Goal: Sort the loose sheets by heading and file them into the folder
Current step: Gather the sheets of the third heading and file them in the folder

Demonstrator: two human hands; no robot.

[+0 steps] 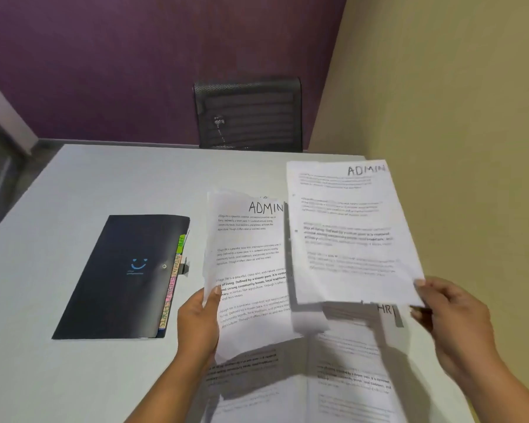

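Observation:
My left hand point(197, 323) grips the lower left edge of a small stack of sheets headed ADMIN point(248, 264), lifted off the table. My right hand point(449, 319) pinches the bottom right corner of a single sheet headed ADMIN point(348, 236), held in the air to the right of that stack and blurred. Below both, more loose sheets point(348, 370) lie on the table, one headed HR point(387, 309). The dark folder point(119, 279) lies closed at the left, with coloured index tabs point(173, 276) sticking out of its right edge.
The white table point(74, 184) runs up to a yellow wall on the right. A black mesh chair point(248, 114) stands behind the far edge, against a purple wall.

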